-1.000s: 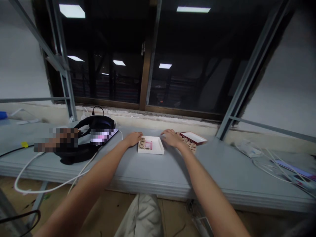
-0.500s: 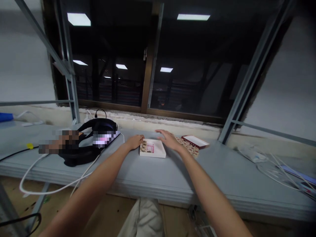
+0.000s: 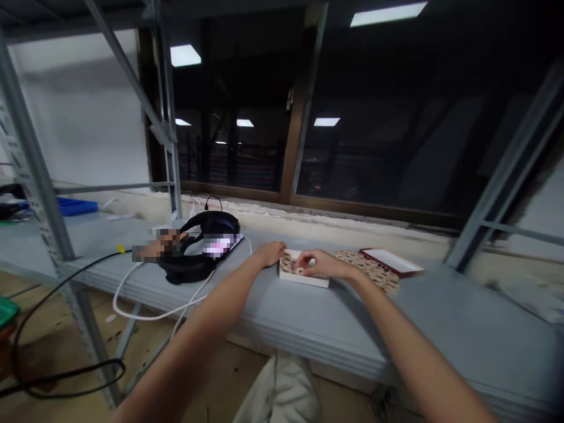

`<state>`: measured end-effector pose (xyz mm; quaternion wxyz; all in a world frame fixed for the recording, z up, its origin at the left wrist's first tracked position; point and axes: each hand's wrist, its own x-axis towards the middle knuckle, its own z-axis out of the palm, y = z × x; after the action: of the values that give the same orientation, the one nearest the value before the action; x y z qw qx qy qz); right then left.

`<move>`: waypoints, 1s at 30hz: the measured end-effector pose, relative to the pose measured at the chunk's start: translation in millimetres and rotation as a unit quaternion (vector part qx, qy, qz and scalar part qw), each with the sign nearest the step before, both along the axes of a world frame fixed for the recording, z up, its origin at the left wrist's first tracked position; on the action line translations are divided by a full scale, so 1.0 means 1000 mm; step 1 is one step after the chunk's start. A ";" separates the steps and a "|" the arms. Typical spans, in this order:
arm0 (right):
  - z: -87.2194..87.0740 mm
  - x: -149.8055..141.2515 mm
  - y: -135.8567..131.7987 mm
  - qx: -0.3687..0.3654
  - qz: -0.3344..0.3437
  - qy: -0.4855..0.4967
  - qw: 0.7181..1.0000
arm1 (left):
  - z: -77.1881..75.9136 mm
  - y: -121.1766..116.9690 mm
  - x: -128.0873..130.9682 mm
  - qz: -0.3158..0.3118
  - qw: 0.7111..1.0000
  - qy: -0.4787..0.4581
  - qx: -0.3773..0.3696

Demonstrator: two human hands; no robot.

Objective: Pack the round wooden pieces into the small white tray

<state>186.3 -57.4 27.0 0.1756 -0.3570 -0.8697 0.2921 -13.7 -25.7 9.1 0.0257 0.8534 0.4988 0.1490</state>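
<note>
Dark window (image 3: 379, 147) behind the bench, ceiling lights reflected in it; grey metal shelf (image 3: 304, 314) serves as the work surface. From the far left: blue tray (image 3: 77, 206) near the wall, then a yellow tag (image 3: 120, 249) on a black cable. Next, a black headset-like frame (image 3: 187, 272) lies on the shelf, a lit screen (image 3: 222, 245) against it (partly pixelated, content unreadable).

Person's left hand (image 3: 271, 252) is at the left rear corner of an open white box (image 3: 304, 279), fingers bent; cannot tell whether it grips the wall or only rests there. Box sits flat, mid-shelf. Patterned round pieces (image 3: 287, 261) line its left side. Right hand (image 3: 321, 264) reaches in from the right, thumb and forefinger curled together low inside, beside a piece; whether that piece is pinched or let go cannot be told. To the right of it, more patterned pieces (image 3: 368, 267) lie closely packed, next to a dark red box (image 3: 396, 263) with a white interior.
</note>
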 end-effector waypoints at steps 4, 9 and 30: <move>0.009 0.027 0.006 0.006 -0.082 0.029 0.996 | -0.001 0.002 0.000 0.006 1.000 0.016 -0.020; 0.013 0.074 0.011 -0.082 -0.157 -0.024 0.984 | -0.003 0.007 -0.001 -0.003 1.000 0.014 -0.015; -0.012 -0.014 0.006 0.174 -0.051 -0.076 0.980 | 0.002 0.004 0.001 0.006 1.000 0.026 -0.011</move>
<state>171.9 -51.0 14.5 0.1836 -0.3858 -0.8987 0.0987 -12.6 -21.6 11.2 0.0218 0.8537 0.5059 0.1214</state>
